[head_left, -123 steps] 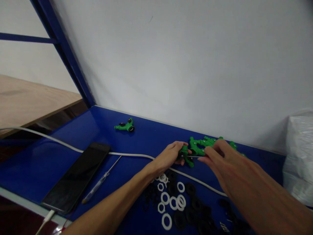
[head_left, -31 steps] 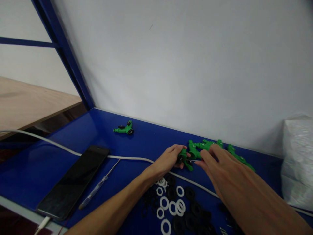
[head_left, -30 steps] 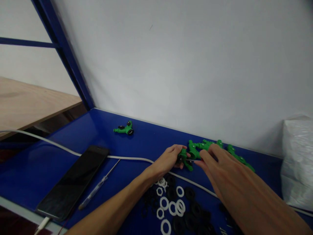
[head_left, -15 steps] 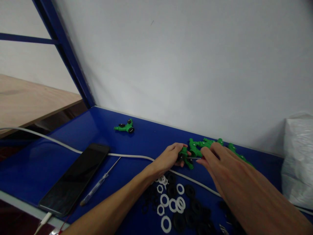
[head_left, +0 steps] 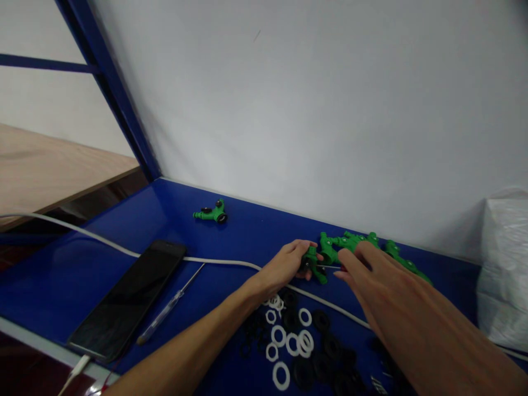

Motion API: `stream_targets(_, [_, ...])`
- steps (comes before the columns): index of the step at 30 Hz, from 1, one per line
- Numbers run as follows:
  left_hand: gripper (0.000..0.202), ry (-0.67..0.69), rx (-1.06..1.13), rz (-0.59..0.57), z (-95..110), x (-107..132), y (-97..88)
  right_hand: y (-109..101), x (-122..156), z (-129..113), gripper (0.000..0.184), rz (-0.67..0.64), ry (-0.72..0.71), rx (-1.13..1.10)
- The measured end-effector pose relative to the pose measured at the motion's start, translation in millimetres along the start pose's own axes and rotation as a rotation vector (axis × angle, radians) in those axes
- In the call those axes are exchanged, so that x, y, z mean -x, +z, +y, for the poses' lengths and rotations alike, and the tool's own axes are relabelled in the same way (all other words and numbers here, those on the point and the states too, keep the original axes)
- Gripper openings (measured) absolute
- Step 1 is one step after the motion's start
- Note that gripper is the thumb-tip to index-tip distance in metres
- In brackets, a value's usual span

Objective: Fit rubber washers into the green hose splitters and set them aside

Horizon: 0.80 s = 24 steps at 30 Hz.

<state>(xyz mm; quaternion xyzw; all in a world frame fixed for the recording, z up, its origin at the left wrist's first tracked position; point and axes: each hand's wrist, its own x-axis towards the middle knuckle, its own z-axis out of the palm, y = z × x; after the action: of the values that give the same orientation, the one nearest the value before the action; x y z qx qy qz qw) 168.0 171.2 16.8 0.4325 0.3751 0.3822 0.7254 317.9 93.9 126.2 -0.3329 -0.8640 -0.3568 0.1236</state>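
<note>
My left hand (head_left: 292,261) is closed around a green Y-shaped hose connector (head_left: 311,257) with black parts. My right hand (head_left: 367,269) grips a screwdriver (head_left: 330,267) by its handle; a bit of red shows at the fingers, and the thin metal shaft points left, its tip at the connector. Just behind my hands lie several more green connectors (head_left: 328,247), partly hidden by my right hand. White rings (head_left: 281,375) and black rings (head_left: 303,373) are scattered on the blue tabletop below my hands. Farther left stands apart one green connector with black valves (head_left: 212,213).
A black phone (head_left: 127,302) lies at the left with a cable plugged in. Beside it is a clear-handled screwdriver (head_left: 169,305). A white cable (head_left: 225,262) crosses the table beneath my left arm. At the right edge sits a whitish plastic bag (head_left: 505,269), with the wall behind.
Both hands hold the same pose, the screwdriver still against the connector. The view has shifted very slightly; nothing has been taken up or let go.
</note>
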Motion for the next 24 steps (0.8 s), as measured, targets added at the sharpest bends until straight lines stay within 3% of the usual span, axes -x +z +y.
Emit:
stream_targets(6, [0.039, 0.005, 0.019, -0.012, 0.6, -1.4, 0.4, 6.9, 6.7, 0.7, 0.047, -0.049, 0.011, 0.022])
stream_targets(15, [0.041, 0.01, -0.009, -0.01, 0.0, -0.8, -0.1, -4.7, -3.9, -2.4, 0.049, -0.029, 0.046, -0.035])
stream_targets(24, [0.044, 0.025, 0.011, -0.017, -4.2, -3.6, -2.0, -1.1, -1.2, -3.0, 0.045, -0.04, 0.004, -0.014])
